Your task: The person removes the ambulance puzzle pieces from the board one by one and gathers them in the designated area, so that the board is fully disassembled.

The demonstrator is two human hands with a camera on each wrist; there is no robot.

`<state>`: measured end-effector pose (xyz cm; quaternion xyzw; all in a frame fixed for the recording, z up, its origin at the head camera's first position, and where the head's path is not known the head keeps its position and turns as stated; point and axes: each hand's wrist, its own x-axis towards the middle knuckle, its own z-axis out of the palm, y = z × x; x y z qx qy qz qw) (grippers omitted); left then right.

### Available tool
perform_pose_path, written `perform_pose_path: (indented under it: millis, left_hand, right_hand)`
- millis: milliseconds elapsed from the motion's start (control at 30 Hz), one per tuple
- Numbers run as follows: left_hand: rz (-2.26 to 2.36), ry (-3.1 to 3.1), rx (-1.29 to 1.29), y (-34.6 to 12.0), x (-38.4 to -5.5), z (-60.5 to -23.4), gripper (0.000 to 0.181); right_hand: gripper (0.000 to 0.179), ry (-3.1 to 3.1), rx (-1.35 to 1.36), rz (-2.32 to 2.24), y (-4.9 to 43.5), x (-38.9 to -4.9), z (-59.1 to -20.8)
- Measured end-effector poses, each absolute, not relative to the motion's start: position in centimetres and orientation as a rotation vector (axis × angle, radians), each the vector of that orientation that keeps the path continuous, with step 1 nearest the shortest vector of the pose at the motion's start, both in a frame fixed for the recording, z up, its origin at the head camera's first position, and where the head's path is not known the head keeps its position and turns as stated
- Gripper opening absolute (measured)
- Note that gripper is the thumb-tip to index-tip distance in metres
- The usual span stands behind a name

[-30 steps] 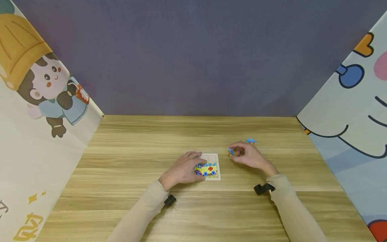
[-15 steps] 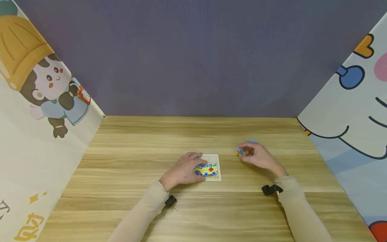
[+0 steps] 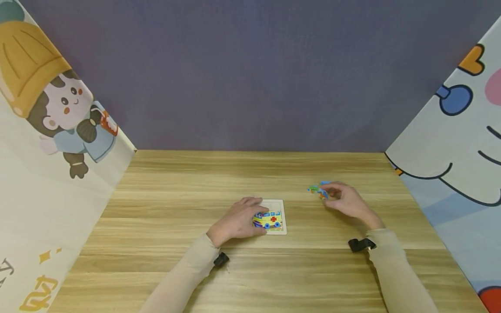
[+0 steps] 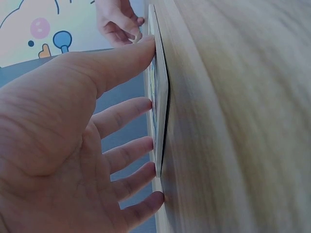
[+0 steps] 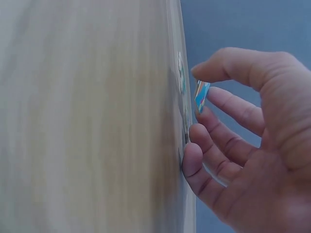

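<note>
In the head view a square puzzle board (image 3: 284, 217) with a pale rim lies on the wooden table, showing a yellow ambulance picture on its lower part. My left hand (image 3: 236, 219) rests on its left side. In the left wrist view the fingers are spread and fairly straight, and the thumb and fingertips touch the board (image 4: 163, 97) along its edge. Off to the right, my right hand (image 3: 346, 200) pinches a small blue and orange puzzle piece (image 5: 201, 94) between thumb and fingers. Loose pieces lie beside it, among them a green one (image 3: 313, 189) and a blue one (image 3: 325, 182), partly behind the hand.
The wooden table (image 3: 188, 174) meets a dark grey panel (image 3: 250, 87) at the back. Cartoon-printed walls stand on the left (image 3: 94, 195) and the right (image 3: 450, 204). A small black camera sits on each wrist.
My right hand has moved right, away from the board, carrying the puzzle piece to the loose pieces. A green piece now shows beside its fingertips. My left hand has stayed on the board.
</note>
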<state>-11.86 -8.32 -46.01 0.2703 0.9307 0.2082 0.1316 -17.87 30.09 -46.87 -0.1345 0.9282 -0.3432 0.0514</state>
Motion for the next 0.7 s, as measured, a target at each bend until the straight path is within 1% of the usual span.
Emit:
perform_pose_path:
  millis: [700]
  left_hand:
    - [0.603,2.707,0.787,-8.2,-11.9,-46.1,0.067]
  right_hand:
    - [0.052,2.877,-0.257,-0.986,33.7,-18.4,-46.6]
